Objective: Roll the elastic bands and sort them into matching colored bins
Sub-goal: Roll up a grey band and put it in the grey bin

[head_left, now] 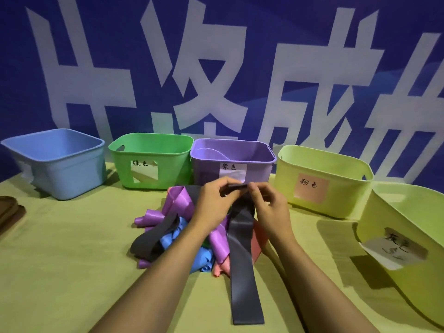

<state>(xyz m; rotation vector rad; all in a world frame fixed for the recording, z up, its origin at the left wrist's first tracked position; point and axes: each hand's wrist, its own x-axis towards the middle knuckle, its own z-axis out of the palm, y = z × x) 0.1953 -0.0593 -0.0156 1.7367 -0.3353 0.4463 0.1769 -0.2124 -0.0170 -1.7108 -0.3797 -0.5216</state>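
A yellow-green cloth covers the tabletop [60,272] below a blue banner [240,32]; smooth rounded bins [149,162] line its far edge from 10 to 2 o'clock. At centre, left hand [213,205] and right hand [269,207] pinch the rolled top of a flat grey band [242,248], which trails toward 6 o'clock over a glossy band pile [177,231].

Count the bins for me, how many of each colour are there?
Blue bin: 1
Green bin: 1
Purple bin: 1
Yellow-green bins: 2
Total: 5 bins
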